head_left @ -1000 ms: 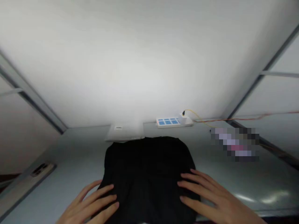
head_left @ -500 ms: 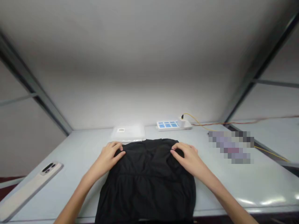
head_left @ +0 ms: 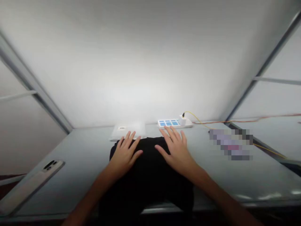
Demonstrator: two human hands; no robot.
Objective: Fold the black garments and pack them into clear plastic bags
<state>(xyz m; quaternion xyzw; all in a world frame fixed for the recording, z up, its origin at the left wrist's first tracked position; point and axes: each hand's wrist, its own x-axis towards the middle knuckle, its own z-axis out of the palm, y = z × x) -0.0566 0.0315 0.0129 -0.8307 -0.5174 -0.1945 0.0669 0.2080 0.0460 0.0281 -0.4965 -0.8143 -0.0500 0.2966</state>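
Observation:
A black garment (head_left: 150, 175) lies on the table in front of me, its near side parting into two leg-like pieces at the table's front edge. It looks like trousers or shorts, though the dark cloth hides its details. On its upper left part rests my left hand (head_left: 127, 153), palm down with the fingers spread. My right hand (head_left: 176, 150) is spread over the upper right part, its fingertips reaching past the far edge toward the power strip (head_left: 168, 123). Neither hand grips the cloth.
A flat white translucent case (head_left: 131, 130) sits behind the garment. White plug (head_left: 182, 120) and yellow cable are at the power strip. A long pale object with a phone-like camera end (head_left: 35, 188) lies at left, a blurred-out item (head_left: 229, 144) at right. Metal posts frame the table (head_left: 223, 175).
Both hands have let go of the garment's far corners, moved inward and opened flat over it. The near part of the cloth now shows a gap between two pieces.

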